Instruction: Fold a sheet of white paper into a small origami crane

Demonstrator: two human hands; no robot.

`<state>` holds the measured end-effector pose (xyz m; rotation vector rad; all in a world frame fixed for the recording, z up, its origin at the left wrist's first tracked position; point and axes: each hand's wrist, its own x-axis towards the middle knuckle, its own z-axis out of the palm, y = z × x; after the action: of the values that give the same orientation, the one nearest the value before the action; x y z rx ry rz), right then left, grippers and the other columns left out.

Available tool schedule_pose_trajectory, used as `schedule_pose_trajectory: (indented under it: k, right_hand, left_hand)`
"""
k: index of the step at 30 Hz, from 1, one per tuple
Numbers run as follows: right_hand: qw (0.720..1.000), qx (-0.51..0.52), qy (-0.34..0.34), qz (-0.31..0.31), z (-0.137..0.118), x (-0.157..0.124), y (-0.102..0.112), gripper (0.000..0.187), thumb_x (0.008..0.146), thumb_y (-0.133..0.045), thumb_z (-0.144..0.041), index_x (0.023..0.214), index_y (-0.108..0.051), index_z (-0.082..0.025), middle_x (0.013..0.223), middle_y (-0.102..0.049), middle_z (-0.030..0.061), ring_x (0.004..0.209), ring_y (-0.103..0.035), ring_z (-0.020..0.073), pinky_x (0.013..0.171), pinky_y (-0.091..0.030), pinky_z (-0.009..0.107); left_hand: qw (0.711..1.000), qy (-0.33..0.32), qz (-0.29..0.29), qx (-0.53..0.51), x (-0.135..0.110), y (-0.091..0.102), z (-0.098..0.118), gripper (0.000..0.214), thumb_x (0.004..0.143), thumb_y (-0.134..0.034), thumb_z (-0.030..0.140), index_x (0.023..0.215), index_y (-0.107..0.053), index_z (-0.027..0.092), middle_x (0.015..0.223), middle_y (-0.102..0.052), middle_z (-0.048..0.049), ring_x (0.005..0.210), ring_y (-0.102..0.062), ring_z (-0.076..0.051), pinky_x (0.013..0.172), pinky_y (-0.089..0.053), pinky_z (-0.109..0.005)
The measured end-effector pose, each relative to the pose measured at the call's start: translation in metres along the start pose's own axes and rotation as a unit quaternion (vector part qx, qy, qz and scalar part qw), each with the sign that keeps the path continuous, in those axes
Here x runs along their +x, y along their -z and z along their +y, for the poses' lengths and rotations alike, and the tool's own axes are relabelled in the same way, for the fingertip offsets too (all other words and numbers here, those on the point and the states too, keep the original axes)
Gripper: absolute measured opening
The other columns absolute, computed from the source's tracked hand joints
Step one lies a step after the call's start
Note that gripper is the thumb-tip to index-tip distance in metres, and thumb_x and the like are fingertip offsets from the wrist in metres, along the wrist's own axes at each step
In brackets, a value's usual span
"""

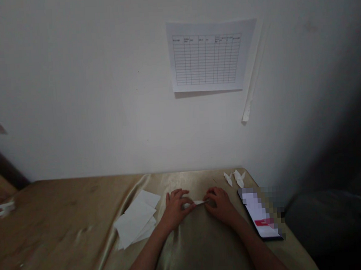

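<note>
A small folded piece of white paper (198, 202) lies between my two hands on the tan cloth-covered table (66, 223). My left hand (176, 208) presses and pinches its left end, fingers curled. My right hand (219, 204) pinches its right end, fingers closed. Both hands rest on the cloth near the table's far edge.
A stack of white paper sheets (137, 219) lies left of my left hand. Two small folded white paper figures (235, 178) sit at the far right corner. A phone (260, 213) with a lit screen lies to the right. A printed table sheet (208, 56) hangs on the wall.
</note>
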<state>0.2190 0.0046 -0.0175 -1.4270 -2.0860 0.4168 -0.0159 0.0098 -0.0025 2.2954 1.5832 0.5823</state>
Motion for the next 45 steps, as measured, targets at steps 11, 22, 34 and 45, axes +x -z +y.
schedule_pose_trajectory:
  k: [11, 22, 34, 45]
  right_hand:
    - [0.998, 0.044, -0.003, 0.04, 0.007, 0.006, -0.009, 0.018, 0.093, -0.057, -0.029, 0.09, -0.072, -0.021, 0.106, -0.066, 0.0061, 0.107, -0.056, 0.0211, 0.099, -0.039, 0.034]
    - [0.998, -0.014, -0.033, 0.045, 0.007, 0.006, -0.016, 0.009, 0.084, -0.067, -0.026, 0.091, -0.066, -0.02, 0.11, -0.062, 0.0095, 0.112, -0.054, 0.0264, 0.1, -0.041, 0.037]
    - [0.996, 0.008, -0.028, 0.086, 0.018, 0.005, -0.019, 0.019, 0.084, -0.055, -0.017, 0.1, -0.063, -0.022, 0.112, -0.059, 0.01, 0.113, -0.053, 0.0263, 0.101, -0.043, 0.038]
    - [0.994, 0.021, -0.037, 0.105, 0.02, 0.005, -0.016, 0.017, 0.085, -0.055, -0.022, 0.099, -0.064, -0.022, 0.113, -0.058, 0.0103, 0.114, -0.053, 0.0266, 0.104, -0.043, 0.041]
  left_hand:
    - [0.99, 0.02, 0.138, -0.013, 0.006, 0.0, -0.012, 0.017, 0.086, -0.069, 0.042, 0.08, -0.078, 0.028, 0.128, -0.068, -0.0008, 0.126, -0.053, -0.026, 0.111, -0.036, -0.046]
    - [0.996, 0.057, 0.052, 0.041, 0.004, -0.005, -0.005, 0.032, 0.074, -0.078, 0.032, 0.104, -0.07, 0.026, 0.141, -0.057, -0.0065, 0.134, -0.045, -0.033, 0.115, -0.026, -0.061]
    - [0.989, -0.094, -0.117, -0.006, 0.003, -0.007, -0.012, 0.039, 0.098, -0.051, 0.027, 0.128, -0.06, 0.05, 0.146, -0.058, 0.007, 0.148, -0.028, -0.031, 0.113, 0.004, -0.077]
    - [0.983, -0.164, -0.073, 0.038, -0.005, -0.002, 0.001, 0.029, 0.093, -0.059, 0.03, 0.12, -0.067, 0.036, 0.148, -0.054, 0.0026, 0.143, -0.035, -0.03, 0.12, -0.004, -0.068]
